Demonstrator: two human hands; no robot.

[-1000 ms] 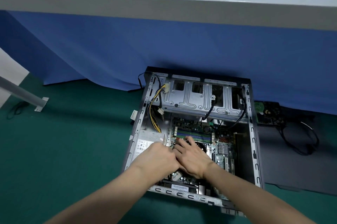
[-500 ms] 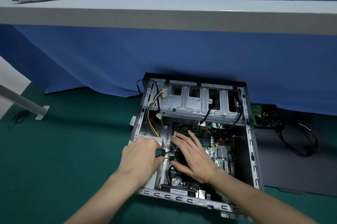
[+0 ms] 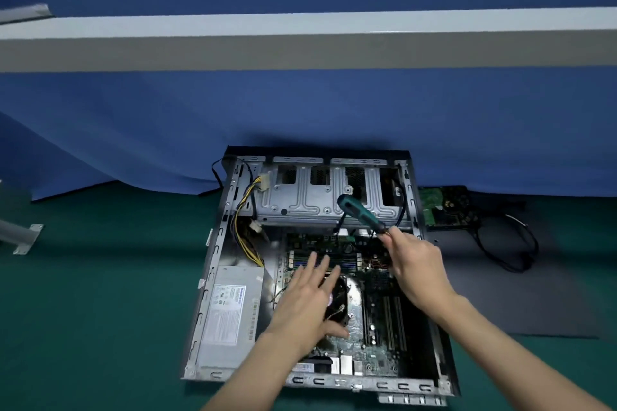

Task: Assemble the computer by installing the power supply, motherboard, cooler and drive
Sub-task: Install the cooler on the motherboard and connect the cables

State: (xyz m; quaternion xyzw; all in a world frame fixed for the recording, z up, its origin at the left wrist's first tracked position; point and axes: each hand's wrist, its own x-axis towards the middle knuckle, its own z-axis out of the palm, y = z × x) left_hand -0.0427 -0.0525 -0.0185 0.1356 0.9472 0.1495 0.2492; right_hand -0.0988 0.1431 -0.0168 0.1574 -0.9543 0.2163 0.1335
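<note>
An open computer case (image 3: 213,277) lies flat on the green floor. A grey power supply (image 3: 227,310) sits in its left side, and the motherboard (image 3: 377,357) fills the middle and right. My left hand (image 3: 307,303) rests with straight fingers on the black cooler fan (image 3: 339,297). My right hand (image 3: 414,263) grips a screwdriver (image 3: 360,213) with a green and black handle, held above the board's far edge near the silver drive cage (image 3: 310,196). The screwdriver's tip is hidden by my hand.
A bare drive with a green circuit board (image 3: 447,206) lies outside the case at the right, beside looped black cables (image 3: 510,250) on a dark panel (image 3: 534,293). Yellow and black supply wires (image 3: 243,237) hang in the case. A white beam (image 3: 300,39) crosses overhead.
The screwdriver has passed from my left hand to my right, which lifted toward the drive cage. My left hand moved right onto the cooler fan. The camera has tilted.
</note>
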